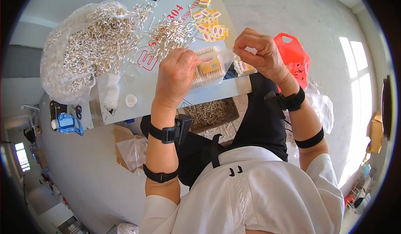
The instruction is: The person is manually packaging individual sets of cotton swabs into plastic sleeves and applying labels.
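Note:
Between my two hands a clear plastic bag of cotton swabs (pixel 215 76) is held up over the table's near edge, with a yellow card (pixel 209 67) inside against the swabs. My left hand (pixel 177 73) pinches the bag's left top corner, its fingers closed. At the opposite corner, my right hand (pixel 260 52) grips the film between thumb and fingers. The bag's top edge stretches between them; whether it is sealed I cannot tell. Just beyond my right wrist, a second swab bundle (pixel 244 68) with a card lies at the table edge, partly hidden by the hand.
A big clear sack of loose swabs (pixel 94 46) spills onto the table (pixel 125 104), beside a loose swab pile (pixel 173 35) and several yellow cards (pixel 213 29). Scissors (pixel 78 111) lie far left. A carton of swabs (pixel 213 113) sits below; a red bag (pixel 292 58) is at right.

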The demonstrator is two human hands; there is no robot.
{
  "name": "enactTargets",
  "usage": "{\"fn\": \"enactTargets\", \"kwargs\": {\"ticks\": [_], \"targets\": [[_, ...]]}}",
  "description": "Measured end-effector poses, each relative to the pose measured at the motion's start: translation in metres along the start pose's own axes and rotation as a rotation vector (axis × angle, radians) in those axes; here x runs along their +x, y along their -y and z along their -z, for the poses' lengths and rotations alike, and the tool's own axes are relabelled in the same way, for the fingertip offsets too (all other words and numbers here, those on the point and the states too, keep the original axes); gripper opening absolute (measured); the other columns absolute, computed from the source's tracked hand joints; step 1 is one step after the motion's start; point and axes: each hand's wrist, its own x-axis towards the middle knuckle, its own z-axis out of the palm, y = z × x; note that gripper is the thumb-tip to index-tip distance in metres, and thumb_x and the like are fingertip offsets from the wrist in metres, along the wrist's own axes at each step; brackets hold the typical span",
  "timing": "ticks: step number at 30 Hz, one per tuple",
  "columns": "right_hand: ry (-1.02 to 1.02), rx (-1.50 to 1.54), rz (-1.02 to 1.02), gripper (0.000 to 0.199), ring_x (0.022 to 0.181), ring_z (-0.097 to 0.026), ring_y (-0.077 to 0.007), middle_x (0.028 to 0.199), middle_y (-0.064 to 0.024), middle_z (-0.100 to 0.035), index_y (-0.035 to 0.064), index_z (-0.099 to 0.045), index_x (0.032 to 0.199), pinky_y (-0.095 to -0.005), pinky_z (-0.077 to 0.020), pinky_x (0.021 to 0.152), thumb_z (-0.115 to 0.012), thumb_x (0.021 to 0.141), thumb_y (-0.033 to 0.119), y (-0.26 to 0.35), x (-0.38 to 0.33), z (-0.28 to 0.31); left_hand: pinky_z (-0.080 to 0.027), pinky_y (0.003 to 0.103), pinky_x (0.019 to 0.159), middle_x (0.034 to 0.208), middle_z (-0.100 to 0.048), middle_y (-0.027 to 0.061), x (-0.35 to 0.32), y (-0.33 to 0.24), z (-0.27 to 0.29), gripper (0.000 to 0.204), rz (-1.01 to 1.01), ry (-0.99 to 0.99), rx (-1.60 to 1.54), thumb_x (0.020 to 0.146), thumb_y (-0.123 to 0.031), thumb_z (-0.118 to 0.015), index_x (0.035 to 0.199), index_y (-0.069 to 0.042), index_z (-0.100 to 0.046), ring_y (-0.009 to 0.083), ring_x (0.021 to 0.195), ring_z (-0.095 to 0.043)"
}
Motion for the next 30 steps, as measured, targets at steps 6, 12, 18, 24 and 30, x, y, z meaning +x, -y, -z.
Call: {"fn": "enactTargets", "kwargs": {"ticks": [6, 12, 18, 24, 30], "targets": [[-0.025, -0.003, -0.007, 0.007, 0.074, -0.058, -0.0201, 0.075, -0.0080, -0.059, -0.0005, -0.062, 0.080, -0.0317, -0.0476, 0.069, -0.067, 0.081, 0.004, -0.002, -0.004, -0.006, -0.050, 0.037, 0.065, 0.081, -0.062, 0.0115, 0.002, -0.003, 0.000, 0.020, -0.004, 0.048, 0.018, 0.075, 0.008, -0.072, 0.089, -0.001, -0.061, 0.0291, 0.074, -0.062], [-0.062, -0.033, 0.047, 0.010, 0.083, -0.059, -0.0235, 0.085, -0.0079, -0.063, 0.0015, -0.065, 0.086, -0.0337, -0.0477, 0.072, -0.070, 0.080, 0.007, -0.006, -0.003, -0.017, -0.049, 0.040, 0.066, 0.081, -0.061, 0.0132, 0.006, 0.002, 0.002, 0.015, -0.001, 0.127, 0.016, 0.079, 0.008, -0.067, 0.089, 0.001, -0.060, 0.0332, 0.075, -0.061], [-0.021, -0.357, 0.311, 0.013, 0.091, -0.059, -0.0260, 0.089, -0.0058, -0.062, 0.0074, -0.067, 0.085, -0.0369, -0.0463, 0.075, -0.071, 0.074, 0.013, 0.009, 0.017, -0.037, -0.049, 0.041, 0.067, 0.082, -0.062, 0.0144, 0.008, -0.003, -0.001, 0.012, 0.051, 0.123, -0.006, 0.081, 0.007, -0.065, 0.090, 0.001, -0.060, 0.0344, 0.076, -0.061], [0.011, -0.312, 0.293, 0.010, 0.078, -0.056, -0.0278, 0.076, -0.0064, -0.056, 0.0036, -0.060, 0.078, -0.0391, -0.0459, 0.071, -0.069, 0.074, 0.006, 0.008, 0.022, -0.050, -0.049, 0.040, 0.066, 0.082, -0.062, 0.0144, 0.006, -0.001, 0.001, 0.011, 0.093, 0.137, -0.062, 0.083, 0.007, -0.063, 0.090, 0.001, -0.059, 0.0337, 0.075, -0.061], [-0.012, -0.204, 0.236, 0.006, 0.077, -0.060, -0.0295, 0.074, -0.0087, -0.059, 0.0025, -0.060, 0.074, -0.0393, -0.0501, 0.068, -0.066, 0.073, 0.004, 0.002, 0.016, -0.030, -0.048, 0.043, 0.064, 0.077, -0.059, 0.0160, 0.005, -0.001, 0.003, 0.011, 0.122, 0.104, -0.141, 0.080, 0.007, -0.063, 0.084, 0.001, -0.055, 0.0371, 0.074, -0.060]]}}
